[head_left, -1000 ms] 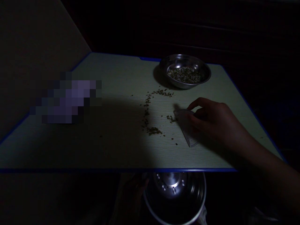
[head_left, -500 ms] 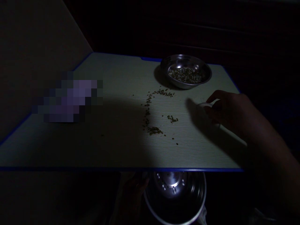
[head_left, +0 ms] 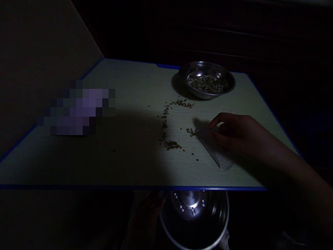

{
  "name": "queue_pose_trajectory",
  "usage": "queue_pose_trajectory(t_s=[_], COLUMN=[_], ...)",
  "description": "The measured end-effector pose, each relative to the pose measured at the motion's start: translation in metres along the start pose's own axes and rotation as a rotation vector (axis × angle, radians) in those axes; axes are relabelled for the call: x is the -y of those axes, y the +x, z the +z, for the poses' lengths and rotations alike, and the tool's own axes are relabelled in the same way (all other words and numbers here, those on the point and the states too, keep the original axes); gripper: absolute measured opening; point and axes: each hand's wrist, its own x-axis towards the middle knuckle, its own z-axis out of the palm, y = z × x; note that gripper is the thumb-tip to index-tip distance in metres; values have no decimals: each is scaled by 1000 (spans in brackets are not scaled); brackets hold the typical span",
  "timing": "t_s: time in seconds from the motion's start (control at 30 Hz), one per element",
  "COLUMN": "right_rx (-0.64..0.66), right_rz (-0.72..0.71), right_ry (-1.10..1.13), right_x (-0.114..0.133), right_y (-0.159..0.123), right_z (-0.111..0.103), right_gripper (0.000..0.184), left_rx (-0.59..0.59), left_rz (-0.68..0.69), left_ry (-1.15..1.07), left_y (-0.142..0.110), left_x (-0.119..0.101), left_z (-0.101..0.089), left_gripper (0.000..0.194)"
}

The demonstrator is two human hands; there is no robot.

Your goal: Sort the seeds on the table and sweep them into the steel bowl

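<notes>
My right hand (head_left: pixel 238 133) rests on the pale table (head_left: pixel 125 163), fingers closed on a clear plastic ruler (head_left: pixel 217 152) whose edge lies against the tabletop. Just left of the ruler's far end is a small clump of seeds (head_left: pixel 191 132). More scattered seeds (head_left: pixel 170 144) form a curved trail and a little heap in the lit patch. My left hand (head_left: pixel 144 218) is dim below the table's front edge, beside the rim of a steel bowl (head_left: pixel 194 217); its fingers are too dark to read.
A steel dish (head_left: pixel 207 80) holding seeds stands at the far right of the table. A blurred purple object (head_left: pixel 78 107) lies at the left. The table has a blue edge (head_left: pixel 130 188); the surroundings are dark.
My right hand lifted back to the right with the ruler, then came down again left, setting the ruler beside the small seed clump. The seeds and bowls have not moved.
</notes>
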Motion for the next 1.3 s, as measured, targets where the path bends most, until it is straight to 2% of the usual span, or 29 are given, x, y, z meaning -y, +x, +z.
queue_pose_trajectory(t_s=[0.27,0.53,0.77,0.93,1.07,1.17,1.3], right_rx=[30,12,-23,-109,-172,-231,-290], right_rz=[21,33,116,185,229,170,-41], right_ry=[20,16,-136,-337,-392,-393,-373], right_x=[0,0,1,-15,-23,-16,-3], right_y=[-2,0,-2,3,5,2,-8], right_z=[-2,2,-8,-23,-29,-28,-18], right_gripper=[13,13,11,11,15,19,20], left_rx=[-79,-38,-65,-109,-112,-84,-56], left_rz=[-29,-34,-41,-38,-42,-38,-41], left_ry=[13,-9,-5,-30,-39,-29,8], left_y=[-3,0,-2,1,2,1,0], left_x=[9,7,7,9,12,14,13], left_z=[0,1,2,7,9,8,4], left_gripper=[25,26,20,20,19,21,19])
